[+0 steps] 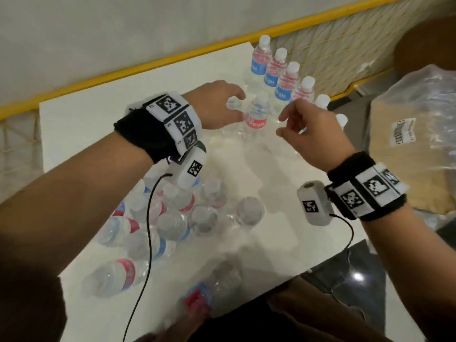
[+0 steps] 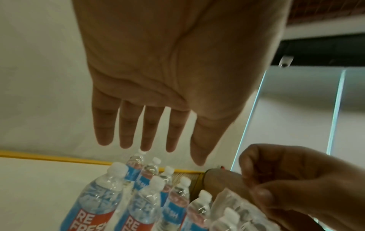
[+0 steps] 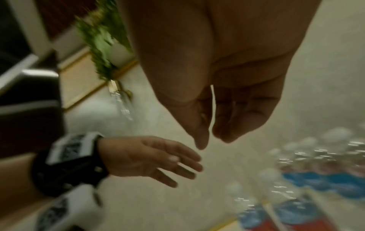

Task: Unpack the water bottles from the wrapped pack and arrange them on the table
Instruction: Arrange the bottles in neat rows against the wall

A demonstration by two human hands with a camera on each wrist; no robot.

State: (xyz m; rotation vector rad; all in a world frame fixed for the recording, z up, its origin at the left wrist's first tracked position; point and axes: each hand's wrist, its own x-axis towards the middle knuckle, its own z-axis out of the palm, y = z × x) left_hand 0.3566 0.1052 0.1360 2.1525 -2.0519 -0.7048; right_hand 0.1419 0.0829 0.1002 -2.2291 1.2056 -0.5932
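Several upright water bottles [image 1: 283, 70] stand in a row along the far right of the white table [image 1: 98, 124]. A second row has begun in front of them, with a red-labelled bottle [image 1: 257, 114] and one more under my left hand [image 1: 229, 106]. In the left wrist view my left hand [image 2: 154, 140] hovers over the bottle caps [image 2: 156, 181] with straight, spread fingers, touching nothing. My right hand [image 1: 286, 124] hangs just right of the red-labelled bottle, fingers loosely curled and empty. More bottles [image 1: 172, 218] lie on their sides at the near left.
One lying bottle [image 1: 214, 287] sits close to the table's front edge. A cardboard box [image 1: 394, 169] with crumpled clear plastic wrap [image 1: 429, 99] on it stands off the right side. A yellow rail [image 1: 148, 65] with netting runs behind the table.
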